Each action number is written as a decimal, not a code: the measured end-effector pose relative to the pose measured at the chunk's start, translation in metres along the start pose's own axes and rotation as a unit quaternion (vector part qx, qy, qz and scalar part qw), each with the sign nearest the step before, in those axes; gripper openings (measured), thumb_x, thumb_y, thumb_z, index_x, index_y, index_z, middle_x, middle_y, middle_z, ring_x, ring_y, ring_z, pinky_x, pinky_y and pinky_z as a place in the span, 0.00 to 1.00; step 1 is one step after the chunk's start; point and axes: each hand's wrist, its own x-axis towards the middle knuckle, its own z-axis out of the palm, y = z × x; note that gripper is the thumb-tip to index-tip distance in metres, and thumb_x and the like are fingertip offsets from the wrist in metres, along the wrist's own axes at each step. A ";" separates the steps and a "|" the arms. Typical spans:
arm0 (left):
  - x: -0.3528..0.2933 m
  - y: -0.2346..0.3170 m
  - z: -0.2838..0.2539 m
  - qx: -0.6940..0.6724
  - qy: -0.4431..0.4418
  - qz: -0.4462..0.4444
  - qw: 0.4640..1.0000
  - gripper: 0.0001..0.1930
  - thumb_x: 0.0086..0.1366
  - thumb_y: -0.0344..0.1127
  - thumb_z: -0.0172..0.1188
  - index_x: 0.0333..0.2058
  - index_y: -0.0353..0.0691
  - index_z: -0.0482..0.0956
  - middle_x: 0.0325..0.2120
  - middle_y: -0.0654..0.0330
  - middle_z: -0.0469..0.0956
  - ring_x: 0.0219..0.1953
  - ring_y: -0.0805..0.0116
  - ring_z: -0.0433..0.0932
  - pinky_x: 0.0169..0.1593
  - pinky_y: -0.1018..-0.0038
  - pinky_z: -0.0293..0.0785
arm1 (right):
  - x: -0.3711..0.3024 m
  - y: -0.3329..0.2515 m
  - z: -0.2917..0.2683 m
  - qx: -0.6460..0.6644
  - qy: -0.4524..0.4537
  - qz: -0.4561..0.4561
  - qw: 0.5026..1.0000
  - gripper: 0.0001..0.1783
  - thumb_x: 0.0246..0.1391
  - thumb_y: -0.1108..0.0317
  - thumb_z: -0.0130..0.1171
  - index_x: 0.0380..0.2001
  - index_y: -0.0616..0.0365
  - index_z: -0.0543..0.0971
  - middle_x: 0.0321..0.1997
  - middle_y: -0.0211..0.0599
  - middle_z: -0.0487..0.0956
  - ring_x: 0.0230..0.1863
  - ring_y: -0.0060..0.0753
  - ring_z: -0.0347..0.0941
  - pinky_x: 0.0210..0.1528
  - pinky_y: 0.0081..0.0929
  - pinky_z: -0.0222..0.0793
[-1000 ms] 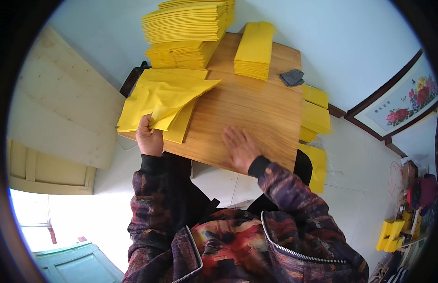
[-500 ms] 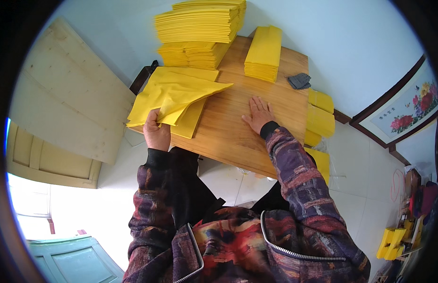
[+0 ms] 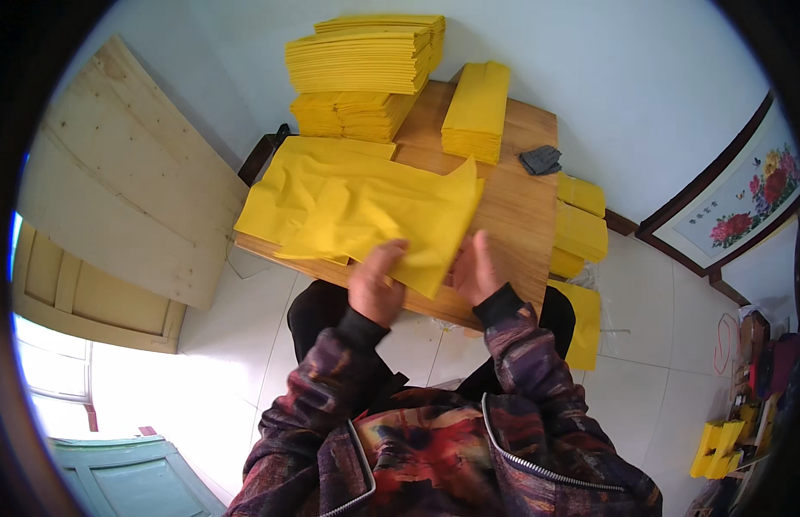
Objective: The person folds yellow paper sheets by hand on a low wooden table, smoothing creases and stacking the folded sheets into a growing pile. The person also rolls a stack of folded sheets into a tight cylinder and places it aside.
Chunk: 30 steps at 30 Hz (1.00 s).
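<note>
A yellow cloth-like sheet (image 3: pixel 417 207), wrinkled and partly lifted, stretches over the wooden table (image 3: pixel 522 207). Its left part lies over a flat pile of yellow sheets (image 3: pixel 266 202). My left hand (image 3: pixel 378 284) is closed on the sheet's near edge, thumb on top and the other fingers mostly hidden. Beside the sheet's near right corner is my right hand (image 3: pixel 479 271), turned on its side with its fingers stretched out. Whether it touches the sheet I cannot tell.
Tall stacks of folded yellow sheets (image 3: pixel 357 65) stand at the back left, with a narrower yellow stack (image 3: pixel 476 108) at the back. A dark grey cloth item (image 3: pixel 540 159) lies by the right edge. More yellow bundles (image 3: pixel 579 228) sit beyond that edge. A wooden board (image 3: pixel 133 181) leans at left.
My left hand has moved right, drawing the yellow sheet across the table. My right hand has lifted from the tabletop, come nearer to me and turned on its side.
</note>
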 end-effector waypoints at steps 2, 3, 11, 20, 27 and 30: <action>-0.019 0.011 0.021 -0.017 -0.056 0.018 0.998 0.22 0.46 0.15 0.58 0.42 0.38 0.73 0.48 0.52 0.77 0.49 0.52 0.77 0.52 0.67 0.74 | -0.010 -0.013 -0.014 0.049 0.063 -0.040 0.996 0.35 0.62 0.44 0.51 0.64 0.54 0.62 0.64 0.36 0.69 0.61 0.35 0.67 0.60 0.38 0.64; -0.029 0.016 0.031 -0.029 -0.080 0.013 0.996 0.23 0.45 0.15 0.58 0.43 0.38 0.73 0.49 0.52 0.76 0.50 0.49 0.76 0.52 0.66 0.74 | -0.018 -0.020 -0.023 0.060 0.054 -0.069 0.994 0.33 0.63 0.48 0.51 0.64 0.55 0.62 0.63 0.36 0.69 0.61 0.35 0.67 0.61 0.38 0.64; -0.068 0.039 0.081 -0.146 -0.312 0.010 0.939 0.26 0.53 0.21 0.58 0.53 0.42 0.69 0.62 0.51 0.61 0.55 0.48 0.72 0.54 0.63 0.73 | -0.073 -0.069 -0.073 -0.201 0.231 -0.033 0.951 0.23 0.56 0.77 0.53 0.57 0.63 0.69 0.55 0.40 0.75 0.54 0.37 0.72 0.56 0.34 0.68; -0.060 0.006 0.031 -0.242 -0.355 -0.197 0.882 0.18 0.58 0.21 0.59 0.48 0.37 0.76 0.46 0.54 0.77 0.45 0.67 0.78 0.45 0.73 0.77 | -0.067 -0.080 -0.099 -0.268 0.279 -0.009 0.922 0.15 0.62 0.67 0.53 0.48 0.65 0.73 0.44 0.39 0.78 0.43 0.35 0.77 0.44 0.33 0.75; -0.023 -0.074 -0.015 0.197 -0.122 -0.152 0.961 0.21 0.52 0.34 0.65 0.47 0.40 0.76 0.57 0.51 0.68 0.58 0.47 0.67 0.59 0.61 0.66 | -0.060 -0.096 -0.086 -0.407 0.354 0.011 0.842 0.23 0.59 0.65 0.58 0.53 0.70 0.70 0.41 0.43 0.78 0.40 0.36 0.77 0.35 0.34 0.78; -0.022 -0.091 -0.015 0.223 -0.124 -0.164 0.953 0.24 0.52 0.36 0.65 0.50 0.41 0.74 0.56 0.51 0.69 0.58 0.48 0.67 0.60 0.60 0.64 | -0.063 -0.096 -0.079 -0.495 0.393 0.014 0.775 0.28 0.59 0.63 0.58 0.56 0.70 0.66 0.40 0.44 0.78 0.39 0.37 0.77 0.34 0.34 0.79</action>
